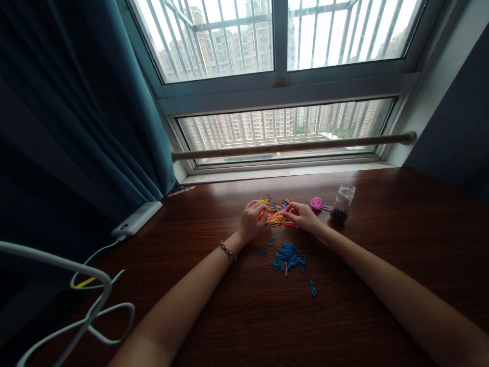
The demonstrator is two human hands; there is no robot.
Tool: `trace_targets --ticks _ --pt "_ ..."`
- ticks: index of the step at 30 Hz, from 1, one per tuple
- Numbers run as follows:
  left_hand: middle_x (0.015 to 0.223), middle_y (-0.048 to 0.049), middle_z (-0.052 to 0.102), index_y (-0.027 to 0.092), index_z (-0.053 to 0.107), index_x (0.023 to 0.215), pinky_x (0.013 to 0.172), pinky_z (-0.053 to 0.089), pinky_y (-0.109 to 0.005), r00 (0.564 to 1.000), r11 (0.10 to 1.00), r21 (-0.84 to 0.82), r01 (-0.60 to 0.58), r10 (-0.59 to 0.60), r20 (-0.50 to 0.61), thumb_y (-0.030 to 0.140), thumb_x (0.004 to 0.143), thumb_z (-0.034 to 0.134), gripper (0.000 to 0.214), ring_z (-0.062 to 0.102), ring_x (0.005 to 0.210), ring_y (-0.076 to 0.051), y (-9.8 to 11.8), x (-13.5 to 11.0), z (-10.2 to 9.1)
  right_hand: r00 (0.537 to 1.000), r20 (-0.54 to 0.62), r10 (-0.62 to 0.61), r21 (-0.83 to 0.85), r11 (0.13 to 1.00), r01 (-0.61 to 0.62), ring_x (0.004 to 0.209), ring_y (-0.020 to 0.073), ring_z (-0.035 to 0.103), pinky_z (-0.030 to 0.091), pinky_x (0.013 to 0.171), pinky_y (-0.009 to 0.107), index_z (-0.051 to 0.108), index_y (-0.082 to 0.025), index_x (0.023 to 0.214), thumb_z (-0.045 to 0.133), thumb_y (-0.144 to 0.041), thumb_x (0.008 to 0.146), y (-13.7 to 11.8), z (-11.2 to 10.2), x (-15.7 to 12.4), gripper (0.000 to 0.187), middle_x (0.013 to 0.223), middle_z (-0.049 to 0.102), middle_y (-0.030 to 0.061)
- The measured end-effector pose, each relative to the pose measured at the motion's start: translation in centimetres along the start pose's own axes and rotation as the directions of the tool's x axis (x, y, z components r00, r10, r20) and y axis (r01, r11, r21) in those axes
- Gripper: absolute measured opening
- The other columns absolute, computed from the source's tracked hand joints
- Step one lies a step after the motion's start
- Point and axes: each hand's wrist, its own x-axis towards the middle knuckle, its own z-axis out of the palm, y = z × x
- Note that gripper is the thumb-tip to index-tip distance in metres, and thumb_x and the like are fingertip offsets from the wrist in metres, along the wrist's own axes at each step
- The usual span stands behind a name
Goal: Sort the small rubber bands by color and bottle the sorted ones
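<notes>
On the dark wooden table lies a mixed pile of small loop-shaped clips [278,218] in yellow, red, pink and blue. My left hand [252,220], a bracelet on its wrist, is at the pile's left edge with its fingers curled together. From the right, my right hand [304,216] reaches into the pile, thumb and fingers pinched. Whatever either hand pinches is too small to make out. Nearer to me is a heap of blue clips [289,256] with one pink clip [286,268] on it. Single blue clips [313,288] lie around this heap.
Right of the pile stand a pink scoop [316,203] and an open clear jar [343,204] with dark grains at its bottom. A white device [137,219] with a cable lies at the left, by the blue curtain [141,127]. A white tube [69,262] curves in front.
</notes>
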Motion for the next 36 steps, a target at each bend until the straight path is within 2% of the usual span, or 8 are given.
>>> trace_targets --ticks 7,12,20,22,25,27,31,36 --pt "0.113 -0.0036 0.057 0.025 0.054 0.105 0.097 0.024 -0.045 0.978 0.994 0.099 0.035 -0.055 0.203 0.027 0.084 0.043 0.025 0.035 0.118 -0.024 -1.2 -0.1 1.7 0.959 0.221 0.179 0.606 0.745 -0.279 0.033 0.0021 0.025 0.013 0.035 0.017 0.05 -0.016 0.074 0.063 -0.041 0.065 -1.6 -1.9 0.0 0.03 0.042 0.036 -0.0093" --pt "0.116 -0.0015 0.055 0.029 0.054 0.107 0.097 0.017 -0.05 0.95 0.994 0.105 0.014 -0.046 0.309 0.033 0.087 0.037 0.026 0.032 0.119 -0.024 -1.2 -0.1 2.1 0.905 0.393 0.163 0.61 0.69 -0.39 0.036 0.0015 0.034 0.017 0.035 0.016 0.054 -0.013 0.073 0.068 -0.034 0.062 -2.1 -2.3 -0.3 0.028 0.047 0.045 -0.006" --pt "0.121 -0.0014 0.052 0.03 0.053 0.11 0.099 0.017 -0.048 0.937 0.995 0.094 -0.018 -0.015 0.349 0.036 0.088 0.034 0.03 0.032 0.119 -0.024 -1.1 -0.1 1.9 0.941 0.308 0.14 0.6 0.739 -0.306 0.034 0.0027 0.041 0.022 0.033 0.016 0.052 -0.014 0.076 0.066 -0.04 0.064 -1.5 -1.9 -0.2 0.032 0.061 0.062 0.0014" --pt "0.121 -0.001 0.052 0.03 0.053 0.11 0.099 0.017 -0.049 0.93 0.996 0.083 -0.026 -0.007 0.366 0.036 0.088 0.033 0.03 0.032 0.12 -0.024 -1.1 0.0 1.8 0.902 0.423 0.093 0.549 0.766 -0.336 0.034 0.0023 0.04 0.023 0.033 0.015 0.054 -0.013 0.075 0.067 -0.037 0.063 -1.9 -2.4 -0.4 0.029 0.057 0.06 -0.0004" --pt "0.118 -0.0012 0.054 0.029 0.054 0.108 0.099 0.018 -0.048 0.927 0.998 0.057 -0.032 0.008 0.374 0.034 0.088 0.034 0.029 0.033 0.119 -0.023 -1.2 0.1 1.7 0.72 0.693 0.039 0.382 0.827 -0.413 0.034 0.0031 0.04 0.024 0.032 0.016 0.061 -0.011 0.082 0.069 -0.034 0.062 -2.6 -3.1 -0.8 0.031 0.056 0.059 -0.0009" --pt "0.114 -0.0015 0.056 0.028 0.057 0.104 0.1 0.019 -0.046 0.932 0.999 0.039 -0.034 0.017 0.362 0.033 0.088 0.034 0.028 0.036 0.116 -0.022 -1.2 0.1 1.6 0.664 0.747 0.036 0.327 0.849 -0.414 0.036 0.0038 0.042 0.027 0.032 0.016 0.063 -0.01 0.088 0.068 -0.035 0.063 -2.7 -3.1 -0.9 0.035 0.059 0.06 0.0004" --pt "0.106 -0.0013 0.059 0.026 0.057 0.099 0.099 0.02 -0.044 0.942 1.0 0.018 -0.024 0.016 0.334 0.031 0.088 0.034 0.026 0.04 0.112 -0.02 -1.2 0.2 1.5 0.91 0.4 0.107 0.459 0.836 -0.3 0.038 0.0036 0.041 0.027 0.035 0.016 0.063 -0.01 0.08 0.065 -0.039 0.065 -1.6 -2.3 -0.4 0.032 0.054 0.056 -0.0012" --pt "0.101 -0.0035 0.059 0.024 0.056 0.1 0.097 0.023 -0.043 0.963 0.999 0.04 0.025 -0.035 0.268 0.032 0.087 0.037 0.024 0.042 0.107 -0.021 -1.2 0.1 1.6 0.961 0.195 0.195 0.51 0.817 -0.27 0.046 0.0063 0.046 0.034 0.041 0.018 0.063 -0.012 0.077 0.066 -0.04 0.063 0.2 -2.2 0.2 0.032 0.057 0.056 -0.0005"
